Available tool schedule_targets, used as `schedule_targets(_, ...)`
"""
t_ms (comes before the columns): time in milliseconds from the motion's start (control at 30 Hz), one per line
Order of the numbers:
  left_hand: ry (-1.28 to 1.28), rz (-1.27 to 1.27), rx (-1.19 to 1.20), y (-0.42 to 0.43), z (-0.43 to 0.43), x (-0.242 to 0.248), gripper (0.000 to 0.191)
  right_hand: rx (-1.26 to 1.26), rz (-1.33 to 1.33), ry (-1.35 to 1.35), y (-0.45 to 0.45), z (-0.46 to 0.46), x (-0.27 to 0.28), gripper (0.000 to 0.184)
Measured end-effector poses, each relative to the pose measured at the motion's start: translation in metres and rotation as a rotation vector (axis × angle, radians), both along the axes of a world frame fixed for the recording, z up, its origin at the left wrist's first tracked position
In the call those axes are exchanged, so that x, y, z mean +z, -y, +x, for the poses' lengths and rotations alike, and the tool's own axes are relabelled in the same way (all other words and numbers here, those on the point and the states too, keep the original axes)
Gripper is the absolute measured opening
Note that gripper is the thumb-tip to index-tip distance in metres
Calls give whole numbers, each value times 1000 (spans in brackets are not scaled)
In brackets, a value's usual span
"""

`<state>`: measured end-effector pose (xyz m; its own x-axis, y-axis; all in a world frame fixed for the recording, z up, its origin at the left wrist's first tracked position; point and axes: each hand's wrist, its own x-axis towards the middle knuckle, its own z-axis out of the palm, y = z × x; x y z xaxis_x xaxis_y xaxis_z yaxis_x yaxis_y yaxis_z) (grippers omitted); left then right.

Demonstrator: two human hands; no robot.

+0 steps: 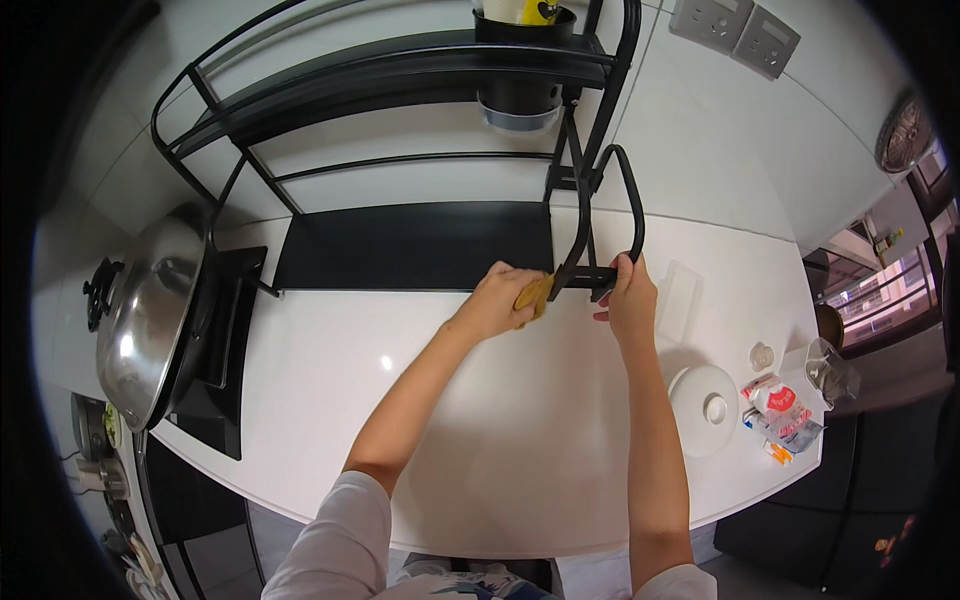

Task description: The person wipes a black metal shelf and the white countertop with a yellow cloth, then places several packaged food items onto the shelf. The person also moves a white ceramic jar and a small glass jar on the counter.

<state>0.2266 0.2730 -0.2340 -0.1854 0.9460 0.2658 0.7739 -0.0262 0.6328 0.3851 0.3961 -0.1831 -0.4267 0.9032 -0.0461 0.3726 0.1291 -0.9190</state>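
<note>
A black metal two-tier kitchen rack stands at the back of the white countertop. My left hand is closed on a mustard-coloured cloth, held against the front right corner of the lower shelf. Around the curved black tube at the rack's right end my right hand is wrapped, low down near the flat bracket. Part of that bracket is hidden by my fingers. On the upper tier sits a black round holder with a yellow item in it.
A large lidded metal wok rests on the black hob to the left. At right lie a clear plastic tray, a white lid, a small glass lid, food packets and a tipped clear container.
</note>
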Motion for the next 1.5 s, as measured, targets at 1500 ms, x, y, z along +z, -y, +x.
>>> schedule_targets(1500,-500,36,315,216,-196,-9,41,123,-6,-72,-8,-4,-16,30)
